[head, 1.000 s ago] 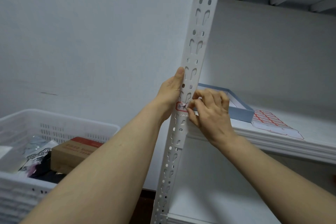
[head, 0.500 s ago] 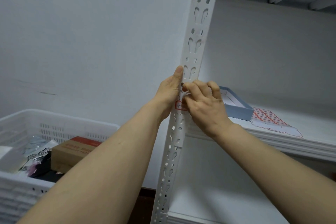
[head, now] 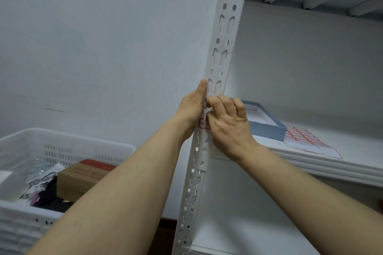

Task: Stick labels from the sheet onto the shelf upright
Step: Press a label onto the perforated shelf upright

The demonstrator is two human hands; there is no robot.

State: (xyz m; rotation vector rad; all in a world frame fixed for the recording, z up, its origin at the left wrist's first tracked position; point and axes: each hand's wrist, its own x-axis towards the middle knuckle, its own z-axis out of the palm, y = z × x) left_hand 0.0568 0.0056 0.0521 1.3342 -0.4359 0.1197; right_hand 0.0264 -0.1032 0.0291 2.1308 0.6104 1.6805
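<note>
Two hands, head view: both on the white perforated metal shelf upright [head: 222, 47].
Left hand [head: 192, 107]: grips the upright's left edge, thumb straight up along it, fingers hidden behind.
Right hand [head: 228, 128]: fingers curled against the upright's face, thumb pinning the red-bordered white label [head: 202, 124] there.
Red-gridded label sheet [head: 304, 137]: flat on the white shelf [head: 352, 147], just right of the open pale-blue cardboard box [head: 267, 128].
White slotted plastic basket [head: 62, 141]: lower left, holding a brown carton [head: 83, 176].

A red-bordered label [head: 202, 124] sticks on the white perforated upright [head: 222, 37]; the label sheet [head: 304, 138] lies flat on the shelf [head: 352, 151].
</note>
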